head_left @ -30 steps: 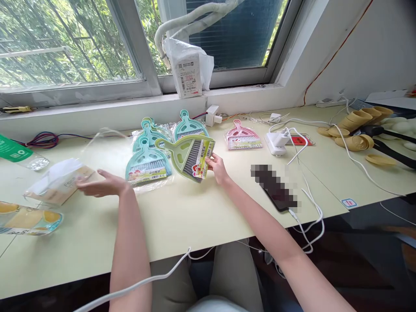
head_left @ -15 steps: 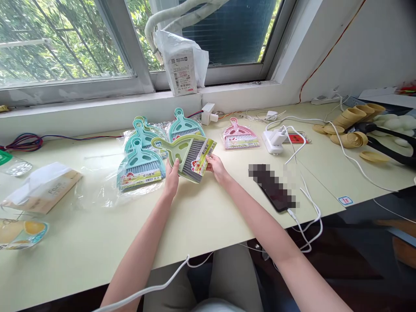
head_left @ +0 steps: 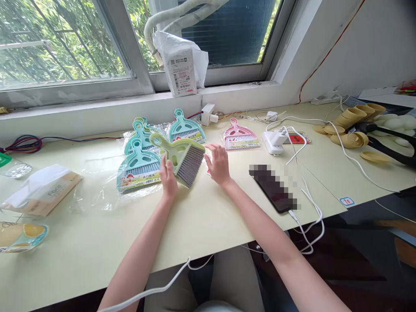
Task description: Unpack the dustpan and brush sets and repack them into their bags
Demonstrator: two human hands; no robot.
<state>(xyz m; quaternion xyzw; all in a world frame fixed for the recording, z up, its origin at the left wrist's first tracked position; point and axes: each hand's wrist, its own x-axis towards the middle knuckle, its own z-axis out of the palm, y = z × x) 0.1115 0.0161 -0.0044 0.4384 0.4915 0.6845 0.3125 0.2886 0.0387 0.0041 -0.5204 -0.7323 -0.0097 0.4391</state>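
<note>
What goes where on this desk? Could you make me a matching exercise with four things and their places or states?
Things:
1. Green dustpan set
2. Phone
3. Bagged box
4. Pack marked "Face"

Places or states:
A. On the windowsill
B. Left of the teal dustpan sets
C. Plugged into a white cable
D. In the left hand

Pairs: 1-D, 2-C, 3-A, 4-B

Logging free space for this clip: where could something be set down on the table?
Bare table shows between the left forearm and right forearm, in front of the green dustpan, and between the left forearm and the fruit-printed pack. Crowded: behind the left hand, with blue-green dustpans, and far right, with tan cups.
</note>
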